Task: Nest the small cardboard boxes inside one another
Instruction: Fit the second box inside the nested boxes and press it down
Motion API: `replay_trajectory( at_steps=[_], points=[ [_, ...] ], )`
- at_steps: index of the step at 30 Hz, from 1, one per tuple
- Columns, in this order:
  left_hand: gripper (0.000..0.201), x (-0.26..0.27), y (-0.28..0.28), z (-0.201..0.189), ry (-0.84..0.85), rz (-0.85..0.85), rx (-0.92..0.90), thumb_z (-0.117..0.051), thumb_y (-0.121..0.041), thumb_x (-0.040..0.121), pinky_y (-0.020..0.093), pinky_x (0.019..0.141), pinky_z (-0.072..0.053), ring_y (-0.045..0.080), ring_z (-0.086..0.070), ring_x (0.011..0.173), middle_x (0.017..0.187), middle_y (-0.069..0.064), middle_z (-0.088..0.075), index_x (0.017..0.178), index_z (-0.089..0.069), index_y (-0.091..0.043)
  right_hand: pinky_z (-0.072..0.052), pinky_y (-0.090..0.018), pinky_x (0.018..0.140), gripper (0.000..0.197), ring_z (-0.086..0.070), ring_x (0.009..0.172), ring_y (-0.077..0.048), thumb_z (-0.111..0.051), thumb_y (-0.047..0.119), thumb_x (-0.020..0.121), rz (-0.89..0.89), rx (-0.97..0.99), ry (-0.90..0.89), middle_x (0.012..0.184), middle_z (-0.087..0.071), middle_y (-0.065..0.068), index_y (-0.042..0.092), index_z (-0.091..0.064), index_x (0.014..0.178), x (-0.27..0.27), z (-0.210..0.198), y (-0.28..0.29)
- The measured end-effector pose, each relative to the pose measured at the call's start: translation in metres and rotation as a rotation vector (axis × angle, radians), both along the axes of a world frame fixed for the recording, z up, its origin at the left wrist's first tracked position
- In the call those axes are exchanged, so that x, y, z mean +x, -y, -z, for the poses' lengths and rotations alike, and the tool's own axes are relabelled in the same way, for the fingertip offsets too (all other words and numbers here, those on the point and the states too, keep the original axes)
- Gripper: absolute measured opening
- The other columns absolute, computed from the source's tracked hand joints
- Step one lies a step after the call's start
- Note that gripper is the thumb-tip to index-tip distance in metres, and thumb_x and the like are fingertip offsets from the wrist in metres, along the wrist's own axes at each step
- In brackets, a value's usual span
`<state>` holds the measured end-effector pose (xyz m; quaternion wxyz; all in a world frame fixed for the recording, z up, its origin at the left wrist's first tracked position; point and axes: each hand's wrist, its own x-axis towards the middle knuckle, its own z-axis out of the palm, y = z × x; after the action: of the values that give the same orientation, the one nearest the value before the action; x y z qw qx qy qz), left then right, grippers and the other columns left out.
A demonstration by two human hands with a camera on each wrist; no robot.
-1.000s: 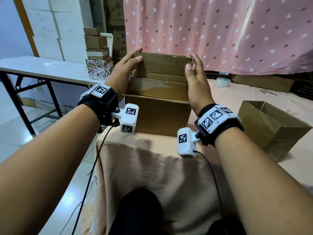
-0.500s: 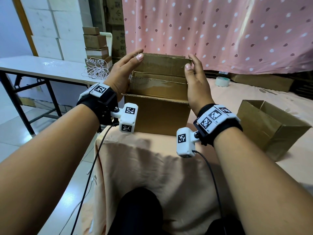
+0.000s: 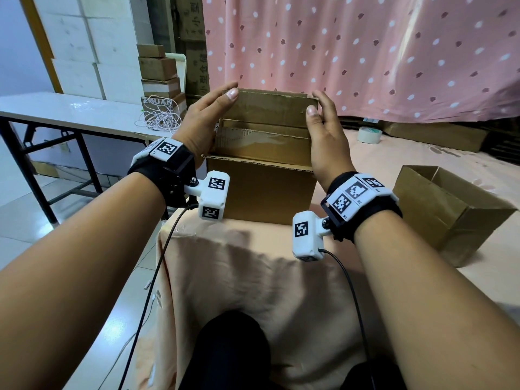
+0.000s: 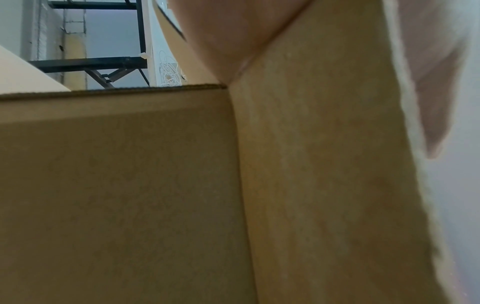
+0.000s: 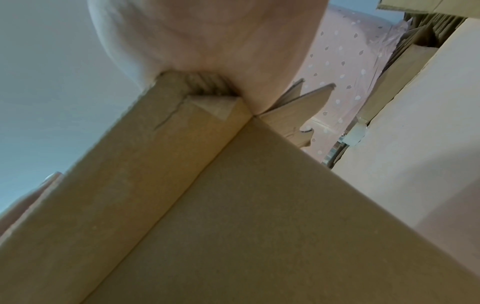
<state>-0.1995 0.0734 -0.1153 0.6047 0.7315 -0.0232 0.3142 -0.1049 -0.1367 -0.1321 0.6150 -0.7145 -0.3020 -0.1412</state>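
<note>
Filling the upper right of the head view, a pink spotted curtain hangs behind a surface covered in peach cloth that spreads across the centre and lower frame. At upper left stands a white table on dark legs, with a tangle of pale cord at its near end and a stack of small boxes behind it.

At the centre of the frame an outer cardboard box stands upright and open on the cloth. An inner cardboard box rises out of its open top, partly sunk inside it, with another cardboard edge showing between the two. The left hand is pressed against the inner box's left side, its thumb lying along the front top edge. The right hand clasps the right side, thumb on the front face. Both hands grip this box between them. How the fingers behind the box lie is hidden.

At right of the frame a second open cardboard box sits apart on the cloth. A roll of tape lies farther back, below the curtain.

The wrist views show blurred cardboard corners close up.
</note>
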Motion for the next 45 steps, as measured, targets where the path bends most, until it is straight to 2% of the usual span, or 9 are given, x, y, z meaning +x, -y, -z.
replay_trajectory(
  at_steps=[11, 17, 20, 24, 28, 34, 37, 41, 45],
  points=[
    [0.071, -0.001, 0.000, 0.000, -0.025, -0.022, 0.041, -0.061, -0.066, 0.077, 0.050, 0.121, -0.034, 0.008, -0.054, 0.132, 0.137, -0.009, -0.063, 0.141, -0.059, -0.035, -0.030, -0.024, 0.111, 0.043, -0.040, 0.143, -0.013, -0.042, 0.044, 0.107, 0.008, -0.009, -0.017, 0.156, -0.044, -0.001, 0.039, -0.043, 0.150, 0.000, -0.001, -0.001],
    [0.063, -0.002, 0.001, -0.001, -0.041, -0.025, 0.038, -0.060, -0.060, 0.085, 0.049, 0.121, -0.035, 0.003, -0.055, 0.129, 0.134, -0.012, -0.063, 0.142, -0.058, -0.035, -0.030, -0.024, 0.110, 0.042, -0.042, 0.142, -0.014, -0.043, 0.042, 0.107, 0.007, -0.009, -0.033, 0.154, -0.045, -0.002, 0.038, -0.044, 0.149, 0.001, -0.003, -0.001],
    [0.067, -0.002, 0.001, -0.002, -0.050, -0.028, 0.051, -0.059, -0.063, 0.082, 0.049, 0.121, -0.033, 0.005, -0.053, 0.131, 0.138, -0.010, -0.061, 0.143, -0.057, -0.035, -0.030, -0.024, 0.110, 0.042, -0.042, 0.142, -0.014, -0.043, 0.042, 0.107, 0.006, -0.010, -0.037, 0.154, -0.046, -0.002, 0.037, -0.044, 0.150, 0.000, -0.003, -0.002],
    [0.063, -0.001, 0.002, -0.003, -0.042, -0.034, 0.047, -0.054, -0.054, 0.089, 0.038, 0.116, -0.039, -0.002, -0.055, 0.124, 0.132, -0.014, -0.062, 0.147, -0.055, -0.029, -0.031, -0.025, 0.111, 0.043, -0.043, 0.142, -0.014, -0.043, 0.042, 0.108, 0.017, -0.013, -0.035, 0.157, -0.045, -0.001, 0.037, -0.044, 0.150, -0.002, -0.004, -0.001],
    [0.060, -0.001, 0.001, -0.002, -0.052, -0.032, 0.035, -0.054, -0.053, 0.090, 0.046, 0.117, -0.039, 0.009, -0.054, 0.130, 0.133, -0.011, -0.062, 0.145, -0.057, -0.031, -0.031, -0.024, 0.109, 0.042, -0.044, 0.140, -0.013, -0.043, 0.043, 0.108, 0.023, -0.017, -0.031, 0.155, -0.047, 0.000, 0.037, -0.044, 0.150, -0.004, -0.004, 0.000],
    [0.075, -0.003, 0.003, -0.001, -0.038, -0.038, 0.021, -0.060, -0.066, 0.076, 0.047, 0.119, -0.038, 0.007, -0.054, 0.130, 0.134, -0.012, -0.063, 0.143, -0.060, -0.031, -0.033, -0.025, 0.111, 0.041, -0.045, 0.137, -0.012, -0.044, 0.040, 0.108, 0.029, -0.017, -0.024, 0.150, -0.050, 0.000, 0.035, -0.046, 0.148, -0.005, -0.004, 0.000],
    [0.076, -0.003, 0.002, -0.001, -0.046, -0.043, 0.016, -0.061, -0.067, 0.076, 0.049, 0.118, -0.039, 0.006, -0.054, 0.130, 0.134, -0.013, -0.063, 0.143, -0.061, -0.030, -0.033, -0.024, 0.110, 0.040, -0.047, 0.128, -0.008, -0.045, 0.039, 0.107, 0.031, -0.012, -0.027, 0.145, -0.053, 0.000, 0.034, -0.048, 0.147, -0.005, -0.004, 0.000],
    [0.065, -0.001, 0.002, -0.001, -0.054, -0.062, 0.023, -0.058, -0.059, 0.086, 0.045, 0.117, -0.040, 0.002, -0.055, 0.125, 0.130, -0.015, -0.063, 0.143, -0.060, -0.028, -0.034, -0.024, 0.108, 0.039, -0.047, 0.122, -0.005, -0.045, 0.038, 0.108, 0.041, -0.015, -0.026, 0.144, -0.054, 0.002, 0.033, -0.049, 0.146, -0.007, -0.004, 0.001],
    [0.050, -0.002, 0.005, -0.001, -0.057, -0.073, 0.011, -0.054, -0.049, 0.098, 0.039, 0.111, -0.044, 0.000, -0.057, 0.117, 0.123, -0.016, -0.064, 0.141, -0.063, -0.025, -0.037, -0.029, 0.112, 0.040, -0.049, 0.134, -0.013, -0.044, 0.041, 0.107, 0.056, -0.028, -0.026, 0.148, -0.053, 0.004, 0.034, -0.049, 0.146, -0.010, -0.004, 0.002]
  ],
)
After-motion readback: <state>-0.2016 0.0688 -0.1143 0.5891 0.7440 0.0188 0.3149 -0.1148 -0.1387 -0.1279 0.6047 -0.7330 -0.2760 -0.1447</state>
